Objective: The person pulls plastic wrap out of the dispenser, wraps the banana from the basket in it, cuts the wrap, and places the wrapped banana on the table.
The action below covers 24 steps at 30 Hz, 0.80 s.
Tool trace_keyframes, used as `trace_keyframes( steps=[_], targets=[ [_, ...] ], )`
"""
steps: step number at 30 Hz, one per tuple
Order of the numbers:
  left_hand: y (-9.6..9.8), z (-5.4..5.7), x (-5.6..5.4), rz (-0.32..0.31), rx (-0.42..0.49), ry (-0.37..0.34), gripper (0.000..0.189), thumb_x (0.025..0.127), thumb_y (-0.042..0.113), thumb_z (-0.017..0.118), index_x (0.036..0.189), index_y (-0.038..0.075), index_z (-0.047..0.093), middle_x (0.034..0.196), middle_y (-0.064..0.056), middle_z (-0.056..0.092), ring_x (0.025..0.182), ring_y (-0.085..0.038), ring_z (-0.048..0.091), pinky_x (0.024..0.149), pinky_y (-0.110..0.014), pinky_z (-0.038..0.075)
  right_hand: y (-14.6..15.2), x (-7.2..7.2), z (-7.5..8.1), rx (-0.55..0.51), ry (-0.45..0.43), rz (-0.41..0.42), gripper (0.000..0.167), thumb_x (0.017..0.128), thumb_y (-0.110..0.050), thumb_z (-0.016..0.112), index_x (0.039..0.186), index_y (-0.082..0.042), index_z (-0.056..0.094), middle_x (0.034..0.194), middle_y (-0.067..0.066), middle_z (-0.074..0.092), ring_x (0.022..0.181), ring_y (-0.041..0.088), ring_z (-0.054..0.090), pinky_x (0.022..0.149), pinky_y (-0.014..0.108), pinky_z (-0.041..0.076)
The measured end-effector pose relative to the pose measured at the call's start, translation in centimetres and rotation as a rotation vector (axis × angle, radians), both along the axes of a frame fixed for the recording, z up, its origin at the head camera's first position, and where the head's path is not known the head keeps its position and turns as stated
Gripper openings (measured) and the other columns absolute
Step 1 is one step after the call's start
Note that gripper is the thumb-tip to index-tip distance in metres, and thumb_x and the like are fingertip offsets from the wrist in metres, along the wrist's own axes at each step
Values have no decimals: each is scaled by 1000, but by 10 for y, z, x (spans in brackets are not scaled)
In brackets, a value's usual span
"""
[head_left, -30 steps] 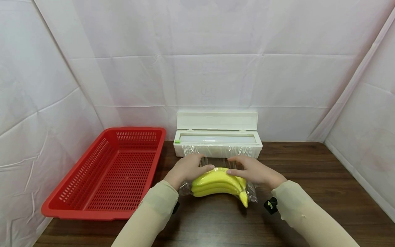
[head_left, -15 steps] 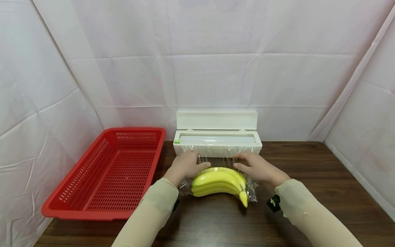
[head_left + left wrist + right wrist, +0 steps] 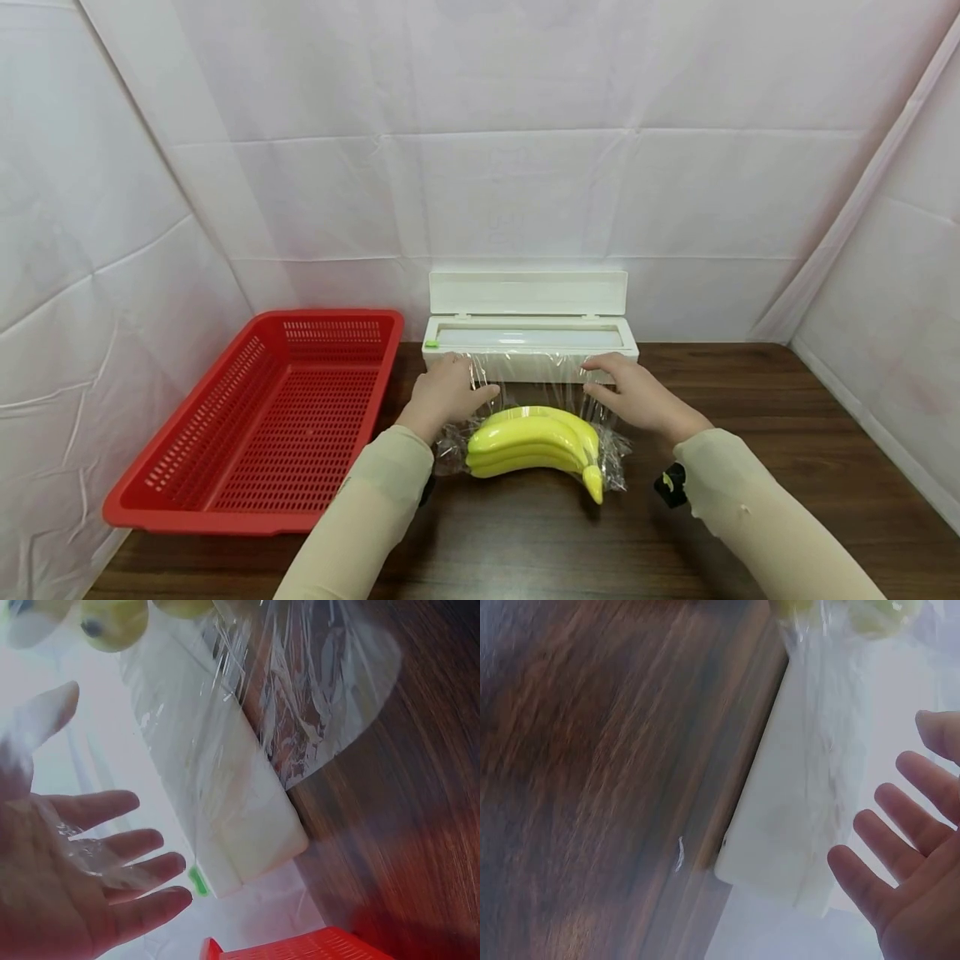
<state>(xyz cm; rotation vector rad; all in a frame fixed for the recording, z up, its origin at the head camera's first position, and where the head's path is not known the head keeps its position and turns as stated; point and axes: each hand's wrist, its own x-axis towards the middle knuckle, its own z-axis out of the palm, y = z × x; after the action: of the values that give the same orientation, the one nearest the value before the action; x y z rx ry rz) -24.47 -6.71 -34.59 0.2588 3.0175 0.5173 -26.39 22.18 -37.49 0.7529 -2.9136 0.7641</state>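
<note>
A bunch of yellow bananas (image 3: 528, 442) lies on the table, partly covered by clear cling film (image 3: 613, 454) that bunches at both ends. From the bananas the film stretches back to a white cling film dispenser (image 3: 528, 323), whose lid is raised. My left hand (image 3: 442, 396) is behind the bananas' left end, fingers extended; in the left wrist view some film lies against the fingers (image 3: 146, 844). Behind the right end, my right hand (image 3: 637, 396) is spread at the film's right side, its fingers (image 3: 889, 836) apart. Whether it touches the film is hard to tell.
A red perforated basket (image 3: 300, 521) stands on the left of the dark wooden table (image 3: 750, 433). White cloth walls (image 3: 525, 183) enclose the back and sides. A green piece (image 3: 431, 343) sits at the dispenser's left end.
Both hands have moved back toward the dispenser and apart from each other, off the top of the bananas. The bananas, dispenser and basket have stayed in place.
</note>
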Motion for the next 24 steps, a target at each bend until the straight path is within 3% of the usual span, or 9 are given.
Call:
trace_keyframes(
  steps=[5,8,11,13,18,24],
  targets=[
    [-2,-3,-5,47,21,3,60,89,50,57,125,2,56,138,-18,45,128,-37,43,102,-56,37,6,-6,-1,-2,12,-43,43,97,-23,52,133,-1,49,136,21,48,127,39,43,101,56,37],
    [-4,-4,-10,60,18,9,45,88,49,58,98,5,65,132,-18,48,124,-38,45,99,-56,39,9,-9,-2,-2,14,-67,43,97,-23,53,134,0,48,136,21,48,127,40,43,101,57,37],
    [-6,-4,-14,70,0,5,41,88,48,58,77,9,61,126,-17,51,118,-37,49,94,-55,42,12,-13,-2,-8,18,-85,44,97,-22,53,134,0,47,136,21,47,128,40,42,102,57,35],
    [-8,-3,-17,78,-10,-3,41,89,47,57,83,7,63,128,-17,50,118,-37,49,93,-54,43,13,-15,-1,-15,20,-97,44,97,-22,52,134,0,48,136,22,47,128,40,41,102,58,35],
    [-12,-1,-21,107,-20,-19,52,91,43,55,124,2,55,135,-18,46,123,-38,46,97,-54,41,16,-18,0,-26,21,-128,43,97,-21,51,134,1,47,137,23,45,128,42,40,102,59,34],
    [-17,-2,-27,130,-9,-14,50,92,35,54,130,2,51,133,-18,46,121,-37,46,97,-55,41,20,-21,2,-4,21,-141,44,97,-19,51,135,2,45,138,25,43,129,44,38,102,60,33]
  ],
)
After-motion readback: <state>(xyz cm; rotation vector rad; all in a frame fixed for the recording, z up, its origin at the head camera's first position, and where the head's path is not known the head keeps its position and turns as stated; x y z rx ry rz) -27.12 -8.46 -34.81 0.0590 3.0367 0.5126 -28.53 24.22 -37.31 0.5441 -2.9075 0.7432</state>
